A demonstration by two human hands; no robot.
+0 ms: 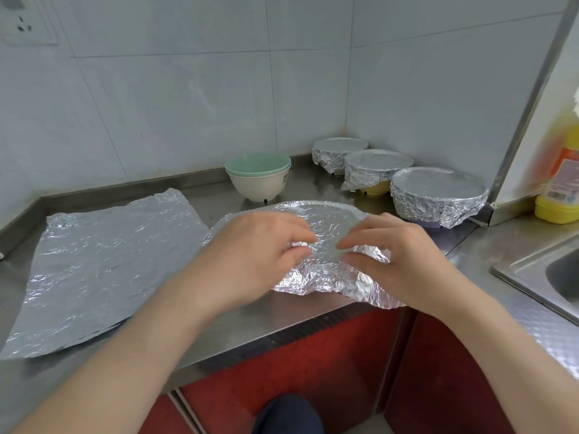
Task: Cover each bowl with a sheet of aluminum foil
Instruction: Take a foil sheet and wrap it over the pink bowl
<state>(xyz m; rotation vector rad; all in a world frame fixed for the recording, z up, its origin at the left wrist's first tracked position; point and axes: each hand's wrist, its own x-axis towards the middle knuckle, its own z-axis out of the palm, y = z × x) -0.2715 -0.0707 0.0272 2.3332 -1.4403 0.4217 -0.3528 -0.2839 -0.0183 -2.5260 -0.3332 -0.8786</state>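
Left hand (260,245), right hand (398,261): curled fingers (297,230) pinch the foil sheet (326,219), hiding whatever lies beneath.

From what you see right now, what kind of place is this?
Probably a home kitchen: a stainless steel countertop runs along a tiled wall, a steel sink sits at the right, and a yellow plastic bottle stands near the sink.
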